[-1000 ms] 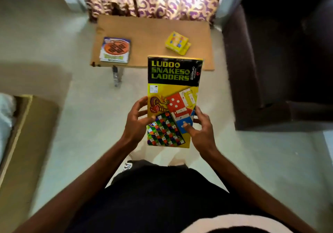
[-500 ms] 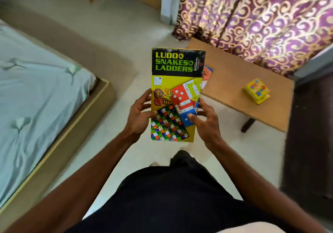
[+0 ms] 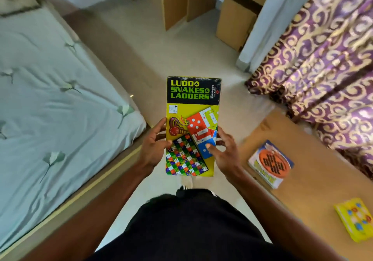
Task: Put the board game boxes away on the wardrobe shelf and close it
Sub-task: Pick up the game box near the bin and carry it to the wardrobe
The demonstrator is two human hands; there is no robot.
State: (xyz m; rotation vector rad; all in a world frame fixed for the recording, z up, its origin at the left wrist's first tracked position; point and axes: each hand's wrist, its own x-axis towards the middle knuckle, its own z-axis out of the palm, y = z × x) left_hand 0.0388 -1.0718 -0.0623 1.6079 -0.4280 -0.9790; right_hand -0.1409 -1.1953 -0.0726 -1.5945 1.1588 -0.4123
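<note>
"What is to the left of the grip?"
"A bed (image 3: 50,103) with a pale green sheet, low on a wooden frame."
"And to the right?"
"A purple curtain (image 3: 327,63) with gold swirls, and a brown table (image 3: 314,188) below it."
"And far ahead?"
"A pale floor (image 3: 161,55) and wooden furniture (image 3: 177,0) by the wall."

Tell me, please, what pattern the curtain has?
Gold swirls on purple, curtain, head view.

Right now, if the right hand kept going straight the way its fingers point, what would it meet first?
The right hand is already on the Ludo box, with its fingers angled up-left across the cover. Pushing on would only slide them along the box, toward the left hand at the opposite edge. Depth is unclear.
</note>
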